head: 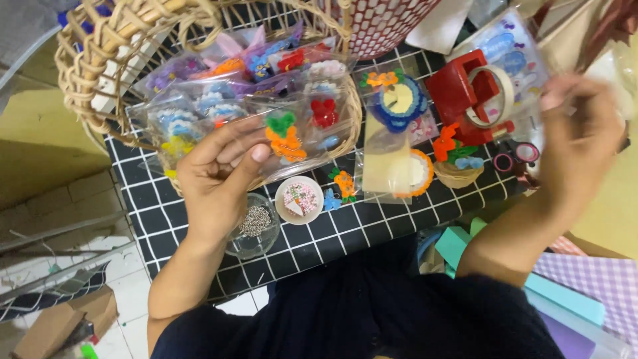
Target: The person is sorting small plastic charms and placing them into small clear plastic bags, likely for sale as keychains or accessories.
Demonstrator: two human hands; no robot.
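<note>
A woven rattan basket [86, 73] sits at the back left of the black grid-patterned bench [312, 242], holding clear packets of small beaded charms [219, 100]. The left hand [216, 179] lies over its front rim, holding a clear plastic packet with an orange-and-green charm [287, 137]. Before the basket stands a clear glass bowl of metal rings [254, 226], with a small round dish of pale beads [299, 199] just right of it. A red tape dispenser [465, 93] stands farther right, beside the right hand [581, 149].

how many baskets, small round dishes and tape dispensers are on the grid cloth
wicker basket: 1
small round dishes: 2, a glass dish of metal bits and a white dish
red tape dispenser: 1
total: 4
</note>
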